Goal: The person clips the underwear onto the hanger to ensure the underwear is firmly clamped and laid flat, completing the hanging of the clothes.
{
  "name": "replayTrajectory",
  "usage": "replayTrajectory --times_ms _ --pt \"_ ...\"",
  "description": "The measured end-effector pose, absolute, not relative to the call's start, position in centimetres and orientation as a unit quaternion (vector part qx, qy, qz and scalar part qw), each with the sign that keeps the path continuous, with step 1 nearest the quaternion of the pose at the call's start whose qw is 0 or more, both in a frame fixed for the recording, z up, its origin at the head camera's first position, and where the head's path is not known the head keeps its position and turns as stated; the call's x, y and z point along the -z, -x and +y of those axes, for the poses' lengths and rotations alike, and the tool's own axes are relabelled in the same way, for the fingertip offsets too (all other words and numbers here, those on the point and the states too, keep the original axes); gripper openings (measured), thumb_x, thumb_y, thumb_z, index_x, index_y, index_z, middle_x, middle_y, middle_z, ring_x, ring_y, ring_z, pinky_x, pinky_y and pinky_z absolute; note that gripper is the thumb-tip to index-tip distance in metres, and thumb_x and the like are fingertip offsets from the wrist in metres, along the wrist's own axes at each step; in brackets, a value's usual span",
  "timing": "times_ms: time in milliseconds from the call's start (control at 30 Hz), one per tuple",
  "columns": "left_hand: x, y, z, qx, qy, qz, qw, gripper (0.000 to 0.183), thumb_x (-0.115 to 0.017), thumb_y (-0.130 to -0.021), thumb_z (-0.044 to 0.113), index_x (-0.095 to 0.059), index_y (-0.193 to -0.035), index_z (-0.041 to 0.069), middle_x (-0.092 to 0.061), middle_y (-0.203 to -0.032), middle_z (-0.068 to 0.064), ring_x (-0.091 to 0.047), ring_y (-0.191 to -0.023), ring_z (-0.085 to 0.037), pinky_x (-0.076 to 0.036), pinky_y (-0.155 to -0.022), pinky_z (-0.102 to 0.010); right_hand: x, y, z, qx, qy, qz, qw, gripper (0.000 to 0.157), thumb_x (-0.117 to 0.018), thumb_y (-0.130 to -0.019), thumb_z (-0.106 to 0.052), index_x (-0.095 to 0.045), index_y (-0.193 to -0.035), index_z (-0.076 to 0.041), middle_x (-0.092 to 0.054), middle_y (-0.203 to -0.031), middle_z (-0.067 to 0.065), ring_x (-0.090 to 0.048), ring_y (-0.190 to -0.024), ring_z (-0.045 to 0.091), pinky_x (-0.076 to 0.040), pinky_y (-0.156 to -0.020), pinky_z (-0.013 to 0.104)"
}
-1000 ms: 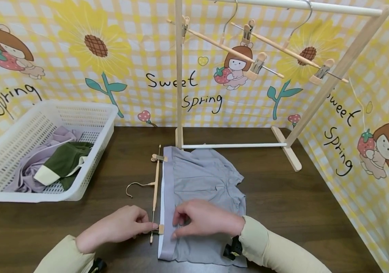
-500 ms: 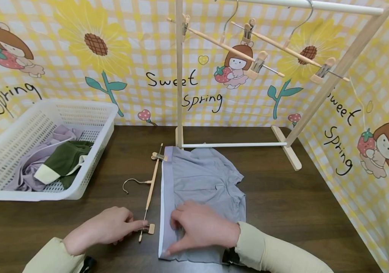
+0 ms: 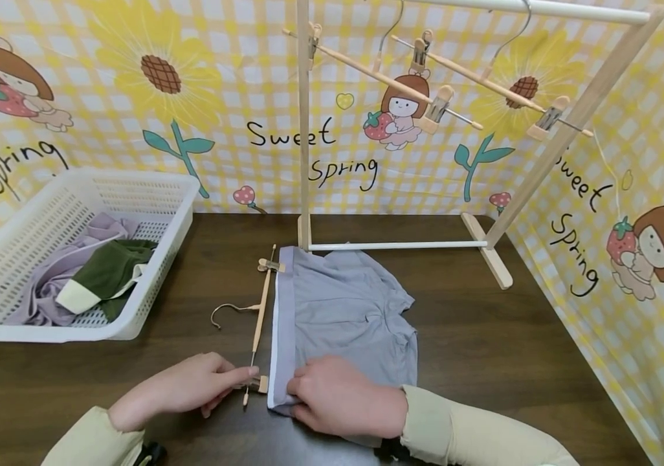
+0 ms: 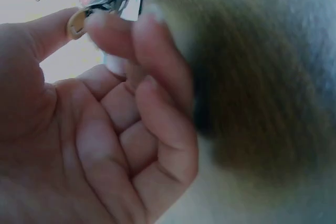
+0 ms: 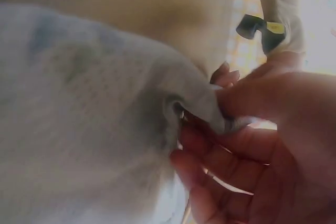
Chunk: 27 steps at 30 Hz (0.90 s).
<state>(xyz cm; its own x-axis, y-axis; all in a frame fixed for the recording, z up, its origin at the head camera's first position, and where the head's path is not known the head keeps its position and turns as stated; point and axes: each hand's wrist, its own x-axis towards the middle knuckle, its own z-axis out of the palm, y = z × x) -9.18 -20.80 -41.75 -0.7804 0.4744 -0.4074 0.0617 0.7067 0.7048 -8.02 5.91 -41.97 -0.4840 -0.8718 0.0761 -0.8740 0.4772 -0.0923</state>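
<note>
Grey shorts [image 3: 338, 304] lie flat with their waistband [image 3: 286, 317] toward the left. Beside the waistband lies a wooden clip hanger [image 3: 261, 317] with a metal hook; its far clip [image 3: 272, 266] is on the waistband's far corner. My left hand [image 3: 189, 385] pinches the near clip [image 3: 261, 384], which sits just left of the waistband, apart from it. With thumb and fingers, my right hand [image 3: 346, 398] grips the near end of the shorts, where the cloth is folded under. In the right wrist view, the cloth [image 5: 194, 93] is bunched between thumb and fingers.
A white basket [image 3: 128, 330] at the left holds a lilac garment [image 3: 46, 285] and a dark green one [image 3: 105, 275]. At the back stands a wooden rack [image 3: 304, 162] with two clip hangers [image 3: 387, 81] on its rail. Patterned cloth walls surround the brown table [image 3: 472, 388].
The near clip has left the waistband, swung left, then come slightly back toward it. My right hand has gone to the near corner, and the shorts' near edge is now folded in.
</note>
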Motion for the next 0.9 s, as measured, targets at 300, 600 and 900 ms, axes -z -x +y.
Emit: replayTrajectory --times_ms 300,600,900 --pt "41.8 9.5 -20.8 -0.372 -0.151 0.866 0.299 0.064 -0.047 -0.106 0.052 -0.056 -0.06 0.009 -0.053 -0.049 0.003 -0.054 -0.047 -0.018 -0.043 -0.051 -0.032 41.2 8.2 6.9 -0.129 -0.508 -0.851 0.032 0.006 -0.069 -0.09 -0.012 -0.068 -0.091 -0.017 -0.059 -0.085 -0.011 -0.057 -0.08 0.006 -0.047 -0.072 0.019" --pt "42.0 9.5 -20.7 -0.367 -0.158 0.868 0.295 0.063 -0.048 -0.106 0.052 -0.056 -0.059 0.011 -0.053 -0.048 0.004 -0.054 -0.047 -0.018 -0.044 -0.051 -0.031 41.8 8.7 6.9 -0.193 -0.433 -0.88 0.007 0.027 -0.063 -0.096 -0.029 -0.04 -0.083 -0.021 -0.038 -0.08 -0.01 -0.039 -0.075 0.007 -0.034 -0.06 0.018" --pt "41.9 9.6 -20.7 -0.367 -0.156 0.864 0.306 0.064 -0.047 -0.106 0.052 -0.056 -0.059 0.009 -0.052 -0.049 0.003 -0.052 -0.047 -0.017 -0.043 -0.05 -0.031 42.2 8.2 6.5 -0.117 -0.466 -0.877 -0.007 0.06 -0.072 -0.076 -0.076 -0.052 -0.094 -0.022 -0.042 -0.079 -0.016 -0.042 -0.069 0.001 -0.036 -0.057 0.017"
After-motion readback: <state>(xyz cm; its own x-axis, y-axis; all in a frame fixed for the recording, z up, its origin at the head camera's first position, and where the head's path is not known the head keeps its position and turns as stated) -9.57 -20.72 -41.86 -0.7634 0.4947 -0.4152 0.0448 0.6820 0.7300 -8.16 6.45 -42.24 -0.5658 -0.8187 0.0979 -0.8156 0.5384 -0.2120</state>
